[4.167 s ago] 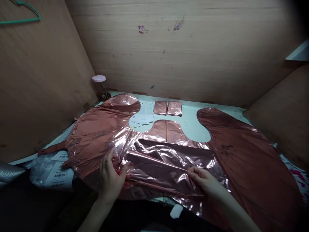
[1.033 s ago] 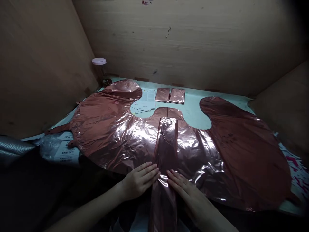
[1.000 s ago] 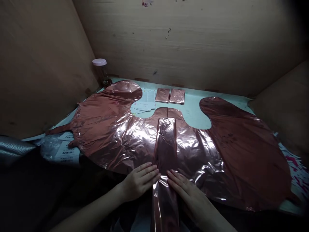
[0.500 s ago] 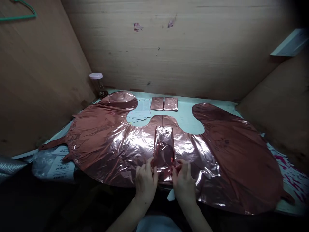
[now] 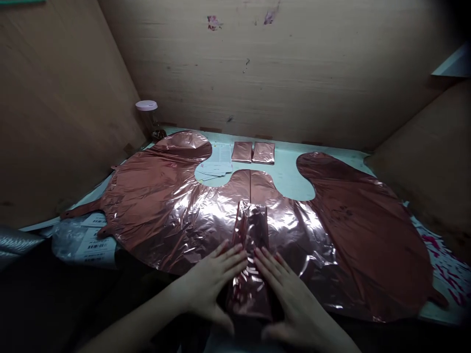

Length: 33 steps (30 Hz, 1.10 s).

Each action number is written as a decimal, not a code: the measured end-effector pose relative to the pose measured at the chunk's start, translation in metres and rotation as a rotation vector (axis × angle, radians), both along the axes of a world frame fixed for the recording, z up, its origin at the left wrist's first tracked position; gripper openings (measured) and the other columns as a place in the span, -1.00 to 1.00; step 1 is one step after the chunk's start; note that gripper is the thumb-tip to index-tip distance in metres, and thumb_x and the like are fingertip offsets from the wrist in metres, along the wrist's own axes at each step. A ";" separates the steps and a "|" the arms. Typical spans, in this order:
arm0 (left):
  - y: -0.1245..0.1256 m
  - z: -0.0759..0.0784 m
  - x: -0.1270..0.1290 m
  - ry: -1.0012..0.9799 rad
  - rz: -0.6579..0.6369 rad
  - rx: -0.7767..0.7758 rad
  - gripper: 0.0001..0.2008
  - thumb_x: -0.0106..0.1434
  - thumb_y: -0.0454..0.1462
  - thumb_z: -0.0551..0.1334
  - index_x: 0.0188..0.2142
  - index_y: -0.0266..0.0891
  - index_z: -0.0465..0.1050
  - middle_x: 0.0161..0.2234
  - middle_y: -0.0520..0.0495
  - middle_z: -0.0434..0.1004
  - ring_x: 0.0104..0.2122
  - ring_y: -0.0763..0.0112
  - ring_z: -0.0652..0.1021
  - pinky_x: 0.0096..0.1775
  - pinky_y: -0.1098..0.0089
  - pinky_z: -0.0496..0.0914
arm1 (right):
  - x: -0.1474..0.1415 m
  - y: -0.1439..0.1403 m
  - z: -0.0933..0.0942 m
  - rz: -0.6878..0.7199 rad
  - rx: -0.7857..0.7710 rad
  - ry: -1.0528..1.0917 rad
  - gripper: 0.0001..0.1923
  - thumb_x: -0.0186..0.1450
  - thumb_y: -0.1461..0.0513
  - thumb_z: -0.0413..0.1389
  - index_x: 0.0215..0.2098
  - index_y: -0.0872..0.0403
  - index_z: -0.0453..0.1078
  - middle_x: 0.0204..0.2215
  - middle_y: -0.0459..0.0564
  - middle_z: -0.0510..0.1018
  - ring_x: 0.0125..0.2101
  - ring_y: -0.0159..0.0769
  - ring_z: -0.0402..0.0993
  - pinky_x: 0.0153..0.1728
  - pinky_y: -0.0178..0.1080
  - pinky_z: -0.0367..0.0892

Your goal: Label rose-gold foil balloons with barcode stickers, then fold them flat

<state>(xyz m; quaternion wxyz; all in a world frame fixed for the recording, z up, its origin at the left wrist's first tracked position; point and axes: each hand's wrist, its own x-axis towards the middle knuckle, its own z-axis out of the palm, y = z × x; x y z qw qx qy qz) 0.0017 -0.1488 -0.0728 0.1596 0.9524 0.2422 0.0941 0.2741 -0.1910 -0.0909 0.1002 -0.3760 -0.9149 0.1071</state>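
Note:
A large rose-gold foil balloon [image 5: 147, 196], uninflated, lies spread flat across the table. On its near middle rests a narrow folded strip of the same foil [image 5: 253, 299], its near end reaching the table's front edge. My left hand [image 5: 217, 274] lies over the strip's left side, fingers stretched out. From the right, my right hand [image 5: 287, 289] presses its fingertips on the strip, fingers extended and thumb apart. Both hands are open, with nothing gripped. Two folded foil squares [image 5: 242, 152] sit side by side behind the balloon, beside some printed papers [image 5: 216, 164].
A clear jar with a pink lid [image 5: 146, 106] stands in the back left corner. Plastic-wrapped packs with barcode labels [image 5: 96, 250] lie at the left front edge. Wooden panels [image 5: 191, 63] enclose the back and sides. Pink-and-white patterned material [image 5: 445, 264] is at the right.
The folded foil strip now extends farther toward me. My hands have gone from pinching its edges to lying flat with fingers spread. The view has tilted slightly down.

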 end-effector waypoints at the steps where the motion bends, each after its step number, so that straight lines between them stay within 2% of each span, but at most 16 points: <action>1: -0.011 -0.005 -0.002 -0.020 -0.006 0.049 -0.17 0.26 0.01 0.23 0.37 -0.31 -0.02 0.34 -0.23 0.12 0.34 0.07 0.12 0.34 0.03 -0.07 | 0.001 -0.012 -0.001 0.015 0.008 0.029 0.05 0.22 -0.11 0.16 0.43 0.22 -0.18 0.41 0.19 -0.06 0.38 0.02 -0.12 0.30 0.07 0.08; 3: -0.028 -0.016 -0.002 -0.098 0.046 0.144 -0.48 0.37 -0.24 0.14 0.29 -0.28 0.16 0.22 -0.17 0.36 0.26 0.18 0.28 0.27 0.14 0.11 | -0.002 -0.026 -0.006 -0.012 0.062 0.126 -0.23 0.31 0.18 0.10 0.41 0.16 -0.07 0.36 0.17 0.12 0.36 -0.05 -0.01 0.26 0.03 0.17; 5: -0.032 -0.022 0.005 -0.182 0.173 0.145 -0.64 0.40 -0.33 0.09 0.17 -0.22 0.34 0.11 -0.11 0.49 0.13 0.23 0.39 0.12 0.19 0.25 | -0.008 -0.026 -0.010 -0.087 0.106 0.292 -0.40 0.33 0.38 -0.03 0.33 0.10 0.09 0.25 0.13 0.34 0.28 -0.17 0.19 0.18 -0.04 0.29; 8: -0.020 -0.018 0.015 -0.215 0.361 -0.006 -0.78 0.38 -0.26 0.17 -0.01 -0.13 0.47 0.09 -0.05 0.51 -0.04 0.20 0.41 -0.05 0.16 0.27 | -0.018 -0.009 -0.011 -0.235 0.062 0.529 -0.62 0.36 0.37 -0.01 0.12 0.03 0.32 0.04 0.08 0.54 0.06 -0.24 0.46 0.00 -0.17 0.46; 9: -0.014 -0.015 0.017 -0.213 0.392 -0.036 -0.81 0.38 -0.26 0.18 -0.05 -0.11 0.48 0.05 -0.03 0.54 -0.09 0.22 0.41 -0.08 0.17 0.25 | -0.020 -0.003 -0.010 -0.273 0.049 0.572 -0.69 0.37 0.34 0.03 0.05 0.03 0.36 -0.02 0.07 0.58 -0.01 -0.25 0.50 -0.06 -0.19 0.49; 11: -0.004 -0.010 0.018 -0.213 0.373 -0.032 -0.85 0.38 -0.27 0.19 -0.10 -0.09 0.50 -0.10 0.02 0.61 -0.17 0.26 0.39 -0.12 0.19 0.21 | -0.023 0.005 -0.009 -0.299 0.062 0.598 -0.79 0.38 0.32 0.06 -0.05 0.02 0.40 -0.10 0.05 0.61 -0.10 -0.25 0.54 -0.14 -0.20 0.51; 14: 0.002 -0.010 0.016 -0.226 0.290 0.062 -0.87 0.38 -0.26 0.19 -0.13 -0.10 0.50 -0.17 0.04 0.63 -0.13 0.26 0.39 -0.08 0.19 0.15 | -0.022 0.006 -0.013 -0.218 0.154 0.541 -0.76 0.40 0.35 0.00 -0.04 0.03 0.41 -0.05 0.06 0.60 -0.03 -0.22 0.52 -0.08 -0.15 0.49; 17: -0.001 -0.018 0.016 -0.280 0.350 0.050 -0.86 0.39 -0.26 0.17 -0.17 -0.11 0.52 -0.22 0.01 0.62 -0.19 0.29 0.41 -0.11 0.22 0.18 | -0.020 0.004 -0.018 -0.183 0.163 0.530 -0.77 0.42 0.31 -0.03 -0.03 0.04 0.40 -0.02 0.07 0.59 0.02 -0.17 0.50 -0.06 -0.12 0.47; 19: -0.001 -0.021 0.020 -0.300 0.513 -0.079 -0.83 0.39 -0.29 0.15 -0.23 -0.15 0.54 -0.33 -0.03 0.58 -0.28 0.31 0.42 -0.20 0.29 0.23 | -0.023 0.009 -0.017 -0.333 0.066 0.560 -0.78 0.45 0.20 -0.06 -0.10 0.05 0.40 -0.16 0.07 0.63 -0.15 -0.20 0.58 -0.21 -0.20 0.49; 21: 0.001 -0.021 0.028 -0.274 0.731 -0.200 -0.83 0.36 -0.27 0.16 -0.29 -0.20 0.53 -0.38 -0.07 0.51 -0.30 0.29 0.45 -0.26 0.35 0.28 | -0.031 0.021 -0.011 -0.588 -0.050 0.504 -0.68 0.46 0.09 -0.13 -0.19 0.06 0.38 -0.34 0.04 0.62 -0.36 -0.24 0.58 -0.37 -0.27 0.45; 24: 0.008 -0.015 0.045 -0.168 0.986 -0.238 -0.81 0.36 -0.21 0.16 -0.27 -0.23 0.52 -0.33 -0.12 0.50 -0.26 0.24 0.51 -0.24 0.34 0.32 | -0.047 0.046 -0.003 -0.864 -0.118 0.324 -0.60 0.46 0.03 -0.19 -0.28 0.06 0.36 -0.47 0.04 0.59 -0.46 -0.19 0.56 -0.45 -0.25 0.36; 26: 0.015 -0.008 0.056 -0.054 1.064 -0.241 -0.76 0.40 -0.19 0.10 -0.21 -0.23 0.52 -0.29 -0.15 0.54 -0.22 0.20 0.54 -0.19 0.31 0.33 | -0.056 0.061 -0.002 -0.953 -0.121 0.236 -0.59 0.46 0.06 -0.22 -0.26 0.08 0.37 -0.49 0.10 0.58 -0.49 -0.10 0.56 -0.48 -0.21 0.32; 29: 0.026 0.001 0.066 0.083 1.100 -0.264 -0.69 0.42 -0.19 0.04 -0.21 -0.25 0.52 -0.29 -0.20 0.58 -0.22 0.14 0.57 -0.20 0.29 0.34 | -0.065 0.075 -0.003 -1.055 -0.127 0.114 -0.60 0.46 0.15 -0.24 -0.19 0.14 0.39 -0.51 0.19 0.57 -0.50 -0.02 0.57 -0.49 -0.16 0.32; 33: 0.039 0.008 0.071 0.120 1.113 -0.284 -0.66 0.42 -0.20 0.01 -0.22 -0.29 0.54 -0.36 -0.24 0.61 -0.30 0.08 0.61 -0.29 0.27 0.34 | -0.069 0.084 0.004 -1.085 -0.109 0.011 -0.64 0.46 0.21 -0.19 -0.21 0.19 0.41 -0.52 0.23 0.56 -0.48 0.01 0.58 -0.43 -0.08 0.37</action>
